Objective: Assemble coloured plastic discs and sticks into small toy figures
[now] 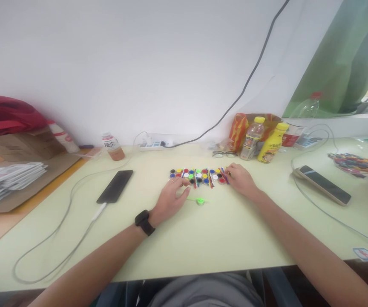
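Note:
Round coloured discs (205,175) lie in rows on the table, with bundles of thin coloured sticks (209,179) between the groups. My left hand (170,197) rests at the left end of these rows, thumb and index finger apart, hiding some discs. Just right of its thumb, a green disc with a thin green stick (200,201) lies separately in front of the rows. My right hand (242,180) is at the right end, beside a bundle of sticks. Its fingers are curled together; what they pinch, if anything, is too small to make out.
A black phone (115,186) on a cable lies left, another phone (324,185) right. Behind stand a drink bottle (113,147), a clear bottle (253,138), a yellow bottle (272,144) and glasses (224,154). A pile of coloured sticks (358,163) lies far right.

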Demonstrator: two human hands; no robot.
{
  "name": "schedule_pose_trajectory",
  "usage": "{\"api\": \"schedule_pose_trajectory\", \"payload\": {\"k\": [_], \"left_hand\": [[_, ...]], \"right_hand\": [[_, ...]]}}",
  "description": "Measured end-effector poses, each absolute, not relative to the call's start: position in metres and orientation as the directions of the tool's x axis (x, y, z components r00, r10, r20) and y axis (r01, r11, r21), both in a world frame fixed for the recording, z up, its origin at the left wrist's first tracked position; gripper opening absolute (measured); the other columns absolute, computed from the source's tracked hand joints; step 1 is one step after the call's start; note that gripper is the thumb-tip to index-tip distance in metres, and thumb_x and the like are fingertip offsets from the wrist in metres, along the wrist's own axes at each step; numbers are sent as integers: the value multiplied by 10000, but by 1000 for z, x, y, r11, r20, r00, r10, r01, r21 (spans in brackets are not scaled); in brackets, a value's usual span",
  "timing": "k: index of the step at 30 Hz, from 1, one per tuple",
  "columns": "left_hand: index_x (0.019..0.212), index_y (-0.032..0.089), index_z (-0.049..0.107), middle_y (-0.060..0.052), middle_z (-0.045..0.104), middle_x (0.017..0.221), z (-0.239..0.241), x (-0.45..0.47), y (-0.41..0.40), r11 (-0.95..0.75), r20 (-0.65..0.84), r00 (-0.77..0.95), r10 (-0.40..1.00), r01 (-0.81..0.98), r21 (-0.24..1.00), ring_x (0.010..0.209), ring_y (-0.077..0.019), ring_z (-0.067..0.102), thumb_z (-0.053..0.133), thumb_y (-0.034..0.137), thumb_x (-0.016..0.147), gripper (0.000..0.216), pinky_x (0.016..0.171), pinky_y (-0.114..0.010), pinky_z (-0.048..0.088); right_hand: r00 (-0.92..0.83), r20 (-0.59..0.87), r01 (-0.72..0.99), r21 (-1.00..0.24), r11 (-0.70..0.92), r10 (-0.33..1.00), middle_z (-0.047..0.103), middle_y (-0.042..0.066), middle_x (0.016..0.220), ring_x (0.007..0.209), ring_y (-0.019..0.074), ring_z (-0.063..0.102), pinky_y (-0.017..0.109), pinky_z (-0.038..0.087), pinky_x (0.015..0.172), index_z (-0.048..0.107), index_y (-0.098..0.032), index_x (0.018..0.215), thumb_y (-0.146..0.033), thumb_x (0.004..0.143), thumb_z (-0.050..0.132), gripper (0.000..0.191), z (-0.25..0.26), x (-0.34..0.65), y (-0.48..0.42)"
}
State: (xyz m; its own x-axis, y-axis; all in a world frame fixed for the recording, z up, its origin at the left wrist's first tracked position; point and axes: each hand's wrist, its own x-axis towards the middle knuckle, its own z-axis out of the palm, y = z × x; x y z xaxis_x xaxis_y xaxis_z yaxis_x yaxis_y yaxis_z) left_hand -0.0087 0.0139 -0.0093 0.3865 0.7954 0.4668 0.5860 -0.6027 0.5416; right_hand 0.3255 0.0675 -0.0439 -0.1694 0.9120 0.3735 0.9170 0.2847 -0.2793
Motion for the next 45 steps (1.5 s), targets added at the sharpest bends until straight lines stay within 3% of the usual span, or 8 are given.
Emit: {"api": "schedule_pose_trajectory", "payload": {"k": [15, 23, 32, 45], "left_hand": [[1094, 245, 646, -42, 700, 1124, -9, -9, 14, -601, 453, 398, 798, 584, 546, 1072, -231, 629, 554, 264, 1016, 122, 975, -396, 484], [1092, 243, 645, -39, 700, 1136, -9, -9, 13, -597, 453, 392, 801, 582, 552, 1072, -226, 624, 567, 256, 1010, 115, 973, -392, 483], [1090, 242, 647, -38, 702, 1130, -10, -8, 14, -602, 458, 394, 797, 582, 547, 1069, -224, 628, 570, 249, 1010, 111, 955, -383, 486], [1090, 257, 635, -17, 699, 1134, -11, -9, 15, -602, 458, 394, 797, 588, 541, 1069, -209, 613, 576, 244, 1010, 100, 971, -377, 478]], "right_hand": [[-217, 358, 924, -225, 309, 908, 682, 72, 1013, 961, 250, 594, 368, 425, 820, 655, -230, 879, -208, 979, 530, 162, -39, 328, 66], [-227, 364, 896, -285, 340, 903, 687, 68, 1014, 962, 244, 599, 363, 429, 826, 661, -228, 890, -230, 979, 543, 147, -36, 327, 61], [-237, 349, 928, -195, 318, 907, 682, 78, 1016, 960, 249, 592, 364, 420, 801, 670, -230, 904, -203, 990, 529, 168, -41, 327, 68], [-271, 374, 922, -163, 350, 887, 690, 89, 1103, 1012, 266, 594, 392, 440, 849, 750, -250, 1050, -247, 1022, 518, 233, -44, 325, 68]]}}
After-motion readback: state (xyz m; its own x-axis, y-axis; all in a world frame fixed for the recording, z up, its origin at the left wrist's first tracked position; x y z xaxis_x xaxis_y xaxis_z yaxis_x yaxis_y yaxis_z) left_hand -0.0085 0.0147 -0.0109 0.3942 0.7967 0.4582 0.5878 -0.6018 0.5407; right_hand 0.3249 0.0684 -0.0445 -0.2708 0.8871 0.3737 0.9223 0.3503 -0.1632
